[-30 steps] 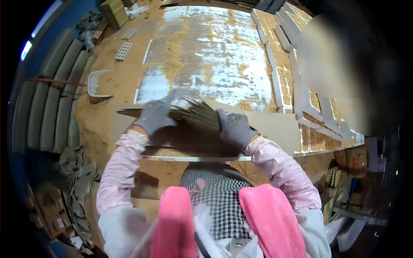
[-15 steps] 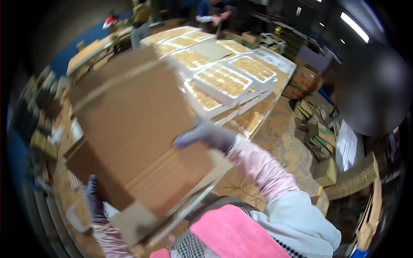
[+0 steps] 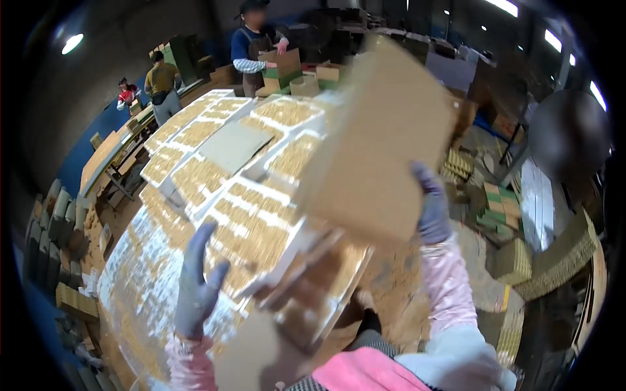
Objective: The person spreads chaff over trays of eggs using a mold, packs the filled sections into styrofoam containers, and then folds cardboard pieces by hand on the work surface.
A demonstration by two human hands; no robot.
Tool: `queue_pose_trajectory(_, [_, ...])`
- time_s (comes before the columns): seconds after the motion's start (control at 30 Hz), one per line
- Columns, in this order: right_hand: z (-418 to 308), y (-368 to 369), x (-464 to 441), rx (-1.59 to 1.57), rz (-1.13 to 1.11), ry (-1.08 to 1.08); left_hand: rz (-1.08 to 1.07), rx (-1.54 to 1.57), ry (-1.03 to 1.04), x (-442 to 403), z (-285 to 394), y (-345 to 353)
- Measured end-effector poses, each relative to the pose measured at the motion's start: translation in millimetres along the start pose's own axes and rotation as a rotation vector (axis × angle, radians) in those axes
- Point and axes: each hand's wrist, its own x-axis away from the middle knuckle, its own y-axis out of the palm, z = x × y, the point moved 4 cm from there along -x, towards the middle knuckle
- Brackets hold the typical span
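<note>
A brown cardboard box (image 3: 381, 146), blurred by motion, is tilted up in front of me on the right. My right hand (image 3: 433, 205), in a grey-purple glove, grips its right edge; some fingers are hidden behind the board. Lower down, blurred brown flaps (image 3: 303, 270) and a greyish cardboard panel (image 3: 248, 358) show; whether they belong to the same box I cannot tell. My left hand (image 3: 199, 280), gloved alike, is open with fingers apart and holds nothing. It is above the table, beside white trays (image 3: 244, 225) filled with straw-coloured pieces.
A flat grey sheet (image 3: 235, 146) lies over the trays. Across the table a co-worker (image 3: 251, 49) handles a cardboard box (image 3: 283, 68); two more people stand at a long bench (image 3: 104, 163). Stacked yellowish blocks (image 3: 512, 260) and folded cartons (image 3: 499, 205) are on the right.
The cardboard box has swung from the left to the right, with my right hand on it. My left hand has come away from beside the box and shows spread fingers over the table.
</note>
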Motion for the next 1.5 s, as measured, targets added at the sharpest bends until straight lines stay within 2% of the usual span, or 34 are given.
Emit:
queue_pose_trajectory(0.03, [-25.0, -39.4, -41.6, -0.092, 0.129, -0.052, -0.065, -0.229, 0.055, -18.6, -9.2, 22.4])
queue_pose_trajectory(0.07, [-34.3, -92.6, -85.5, -0.054, 0.269, -0.225, -0.121, -0.323, 0.028, -31.6, -23.5, 45.5])
queue_pose_trajectory(0.1, [-42.1, -150.8, -125.9, 0.181, 0.333, -0.300, -0.166, -0.386, -0.067, -34.6, -50.9, 67.8])
queue_pose_trajectory(0.13, [-42.0, -184.4, -161.0, 0.241, 0.356, -0.328, -0.254, -0.468, -0.142, -49.3, -54.8, 83.3])
queue_pose_trajectory(0.2, [-36.7, -221.4, -225.7, 0.364, 0.387, -0.377, -0.187, -0.515, -0.142, -53.9, -59.9, 93.2])
queue_pose_trajectory(0.23, [-30.9, -214.8, -257.2, 0.474, 0.399, -0.361, -0.198, -0.515, -0.143, -54.6, -61.8, 94.8])
queue_pose_trajectory(0.33, [25.5, -217.6, -381.5, 0.704, 0.139, -0.129, -0.200, -0.474, -0.249, -62.4, -50.7, 97.3])
queue_pose_trajectory(0.4, [62.3, -176.0, -450.1, 0.679, -0.036, -0.095, -0.223, -0.476, -0.277, -65.1, -49.9, 96.2])
queue_pose_trajectory(0.5, [116.4, -134.9, -544.5, 0.612, -0.356, 0.189, -0.219, -0.492, -0.341, -67.8, -47.5, 96.1])
queue_pose_trajectory(0.57, [174.5, -163.0, -619.1, 0.905, -0.226, 0.125, -0.243, -0.473, -0.378, -72.0, -50.1, 94.2])
queue_pose_trajectory(0.63, [195.2, -148.8, -619.4, 1.582, -0.182, 0.035, -0.238, -0.521, -0.380, -69.9, -55.8, 91.0])
queue_pose_trajectory(0.67, [244.7, -174.9, -638.4, 1.454, -0.360, -0.034, -0.238, -0.512, -0.358, -73.8, -56.4, 89.1])
queue_pose_trajectory(0.7, [268.0, -177.3, -629.3, 1.522, -0.557, 0.027, -0.193, -0.509, -0.239, -66.5, -65.3, 90.6])
queue_pose_trajectory(0.73, [294.1, -188.8, -622.2, 1.538, -0.569, 0.012, -0.205, -0.515, -0.233, -68.3, -66.1, 90.4])
queue_pose_trajectory(0.77, [335.4, -227.1, -625.6, 1.312, -0.380, -0.149, -0.164, -0.493, -0.223, -69.8, -62.4, 90.1])
queue_pose_trajectory(0.83, [259.6, -129.6, -504.4, 0.702, -0.504, 0.322, -0.142, -0.471, -0.262, -69.3, -59.9, 86.4])
queue_pose_trajectory(0.87, [253.1, -148.7, -500.7, 0.723, -0.546, 0.134, -0.106, -0.423, -0.243, -63.4, -66.4, 87.3])
queue_pose_trajectory(0.9, [213.3, -120.5, -427.2, 0.616, -0.245, 0.076, -0.036, -0.430, -0.245, -53.5, -65.9, 87.0])
queue_pose_trajectory(0.93, [196.6, -172.2, -436.9, 0.986, -0.326, -0.238, 0.117, -0.399, -0.245, -44.6, -59.8, 84.0])
queue_pose_trajectory(0.97, [182.5, -230.8, -436.0, 1.181, -0.306, -0.351, 0.252, -0.387, -0.255, -32.2, -48.9, 73.7])
queue_pose_trajectory(1.0, [166.8, -270.1, -398.8, 1.372, -0.139, -0.265, 0.353, -0.413, -0.313, 6.0, -53.0, 63.2])
queue_pose_trajectory(1.03, [159.5, -280.4, -345.1, 1.424, -0.123, -0.171, 0.455, -0.428, -0.366, 55.4, -65.1, 59.3])
queue_pose_trajectory(1.07, [158.1, -275.3, -286.3, 1.430, -0.167, -0.042, 0.558, -0.429, -0.416, 103.7, -73.2, 56.9])
queue_pose_trajectory(1.13, [162.1, -249.8, -154.0, 1.399, -0.342, 0.252, 0.521, -0.539, -0.751, 223.0, -108.0, 16.0])
queue_pose_trajectory(1.17, [165.7, -223.6, -88.3, 1.364, -0.444, 0.387, 0.418, -0.590, -0.940, 296.2, -124.4, -2.6])
queue_pose_trajectory(1.2, [170.2, -189.0, -28.9, 1.322, -0.570, 0.488, 0.258, -0.729, -0.951, 371.7, -157.1, -33.5])
queue_pose_trajectory(1.23, [170.2, -146.0, 24.1, 1.269, -0.696, 0.556, -0.106, -0.852, -1.285, 418.7, -171.0, -59.4])
queue_pose_trajectory(1.27, [170.1, -86.8, 68.6, 1.215, -0.833, 0.562, -0.266, -0.860, -1.396, 453.7, -187.2, -87.0])
queue_pose_trajectory(1.3, [171.3, -21.9, 103.7, 1.168, -0.970, 0.496, -0.434, -0.867, -1.495, 483.4, -207.3, -106.5])
queue_pose_trajectory(1.37, [181.9, 134.4, 169.4, 1.200, -1.216, 0.247, -0.575, -0.808, -1.499, 526.4, -240.9, -126.4])
queue_pose_trajectory(1.43, [246.2, 247.8, 214.4, 1.005, -1.420, 0.044, -0.662, -0.789, -1.482, 573.5, -273.8, -136.4])
queue_pose_trajectory(1.47, [293.7, 281.4, 231.8, 0.942, -1.533, -0.059, -0.691, -0.779, -1.438, 581.7, -275.5, -138.7])
queue_pose_trajectory(1.5, [343.2, 299.0, 246.8, 1.087, -1.642, -0.212, -0.719, -0.773, -1.396, 587.7, -276.8, -137.6])
